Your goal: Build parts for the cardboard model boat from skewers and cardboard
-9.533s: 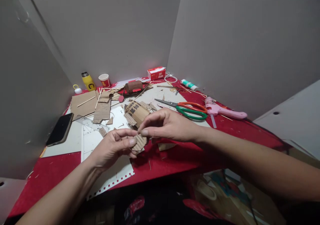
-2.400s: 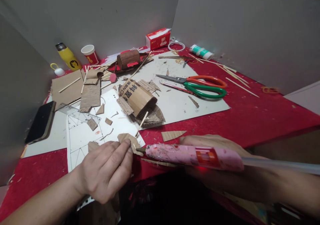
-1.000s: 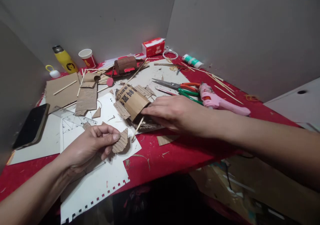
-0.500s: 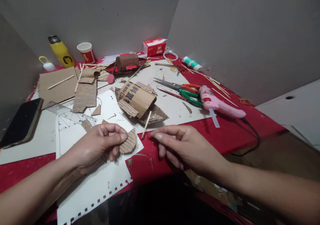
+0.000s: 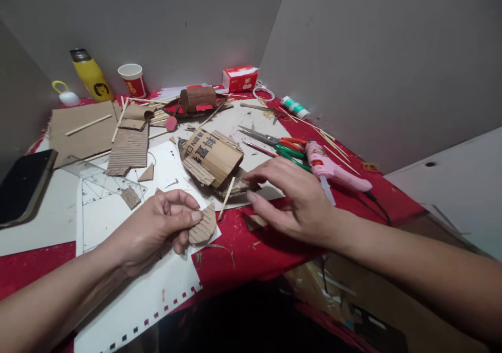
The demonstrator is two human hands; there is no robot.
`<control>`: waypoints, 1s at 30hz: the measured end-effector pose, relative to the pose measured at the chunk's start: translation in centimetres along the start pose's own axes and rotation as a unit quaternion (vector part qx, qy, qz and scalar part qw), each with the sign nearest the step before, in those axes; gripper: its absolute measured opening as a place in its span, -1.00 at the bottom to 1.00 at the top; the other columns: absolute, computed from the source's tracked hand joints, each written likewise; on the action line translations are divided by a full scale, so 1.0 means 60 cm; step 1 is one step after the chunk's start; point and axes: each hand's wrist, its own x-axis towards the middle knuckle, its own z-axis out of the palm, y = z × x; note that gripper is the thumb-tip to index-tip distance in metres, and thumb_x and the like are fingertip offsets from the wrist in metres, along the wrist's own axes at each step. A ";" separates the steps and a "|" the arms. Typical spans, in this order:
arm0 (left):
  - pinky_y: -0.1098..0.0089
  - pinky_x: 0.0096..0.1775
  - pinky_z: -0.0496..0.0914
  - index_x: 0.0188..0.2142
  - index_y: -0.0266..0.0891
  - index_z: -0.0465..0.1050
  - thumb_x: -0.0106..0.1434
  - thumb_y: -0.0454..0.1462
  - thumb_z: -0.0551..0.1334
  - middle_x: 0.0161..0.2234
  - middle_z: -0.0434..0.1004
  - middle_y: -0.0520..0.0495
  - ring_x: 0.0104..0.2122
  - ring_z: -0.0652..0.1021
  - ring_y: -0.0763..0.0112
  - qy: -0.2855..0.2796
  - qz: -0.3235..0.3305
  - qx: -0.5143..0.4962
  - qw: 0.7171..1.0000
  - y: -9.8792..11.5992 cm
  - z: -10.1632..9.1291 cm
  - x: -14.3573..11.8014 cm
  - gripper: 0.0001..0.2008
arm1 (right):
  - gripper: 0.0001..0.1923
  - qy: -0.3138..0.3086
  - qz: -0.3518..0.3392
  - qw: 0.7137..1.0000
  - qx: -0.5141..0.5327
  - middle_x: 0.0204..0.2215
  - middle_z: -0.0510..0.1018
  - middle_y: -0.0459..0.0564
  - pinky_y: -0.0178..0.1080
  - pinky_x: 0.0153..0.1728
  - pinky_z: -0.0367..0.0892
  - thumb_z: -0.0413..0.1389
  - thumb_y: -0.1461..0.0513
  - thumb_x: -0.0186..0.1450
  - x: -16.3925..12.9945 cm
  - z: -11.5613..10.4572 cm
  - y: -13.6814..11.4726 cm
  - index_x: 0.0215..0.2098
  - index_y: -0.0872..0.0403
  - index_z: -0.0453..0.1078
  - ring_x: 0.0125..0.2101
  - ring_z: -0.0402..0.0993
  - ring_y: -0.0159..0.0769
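Left hand pinches a corrugated scrap at the table's near edge; right hand hovers spread beside it.

Grey walls close the red table [image 5: 392,206] at the top and right of the frame, and clutter fills its middle; the only bare cloth lies along the lower centre edge. The left hand [image 5: 157,227], lower left of centre, has its fingers curled and its thumb pressing a small corrugated cardboard piece [image 5: 202,226] over the white sheet [image 5: 129,300]. The right hand [image 5: 298,201], centre right, reaches in with loose, parted fingers, holding nothing, just above a flat cardboard triangle [image 5: 254,221] and near a wooden stick [image 5: 226,191] leaning on the cardboard roll [image 5: 214,157]. The glue gun [image 5: 333,167] and scissors [image 5: 278,144] lie behind it.
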 end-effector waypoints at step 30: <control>0.67 -0.68 0.23 -0.29 -0.24 0.43 0.23 -0.35 0.26 -0.68 0.24 0.12 -0.69 0.20 0.64 0.020 0.010 -0.081 0.996 0.004 -0.022 -0.020 -0.96 | -0.79 -0.067 -0.150 0.986 -0.030 -0.44 0.58 -0.03 -0.03 0.05 0.13 -0.02 0.30 0.38 0.026 0.046 0.016 -0.17 0.11 0.46 -0.34 0.43 -0.28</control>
